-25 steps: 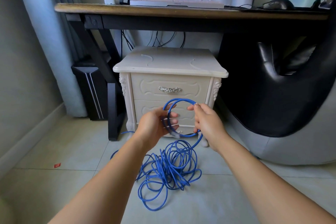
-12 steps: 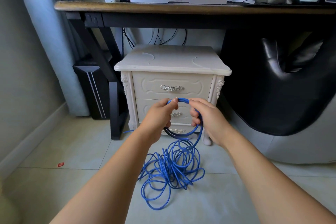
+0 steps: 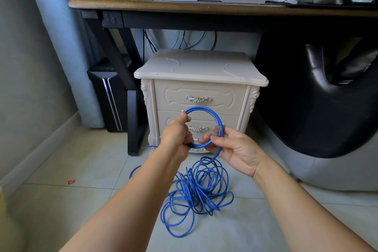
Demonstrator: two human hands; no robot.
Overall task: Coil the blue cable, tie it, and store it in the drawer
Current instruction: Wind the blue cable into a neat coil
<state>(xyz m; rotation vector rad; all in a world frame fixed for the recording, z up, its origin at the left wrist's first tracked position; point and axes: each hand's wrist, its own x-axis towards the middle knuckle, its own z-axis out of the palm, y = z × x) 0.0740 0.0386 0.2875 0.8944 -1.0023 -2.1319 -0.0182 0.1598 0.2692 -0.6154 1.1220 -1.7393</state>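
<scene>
The blue cable (image 3: 196, 186) lies mostly in a loose tangle on the tiled floor. A small round coil of it (image 3: 206, 111) is held up in front of the cream nightstand (image 3: 201, 67). My left hand (image 3: 177, 135) grips the coil's left side, thumb on top. My right hand (image 3: 235, 149) pinches the coil's lower right, where the clear plug (image 3: 218, 131) sticks up. From there the cable runs down to the tangle. Both drawers (image 3: 199, 98) of the nightstand are closed.
A dark desk (image 3: 184, 6) with a keyboard and mouse stands over the nightstand. Its black leg (image 3: 134, 120) and a black computer tower (image 3: 110, 98) are to the left. A black and grey chair (image 3: 327, 108) fills the right. A red scrap (image 3: 71, 181) lies on the floor.
The hands have moved apart, so the coil stands wider and rounder. My right hand has slid down to the coil's lower right and the plug now shows above its fingers.
</scene>
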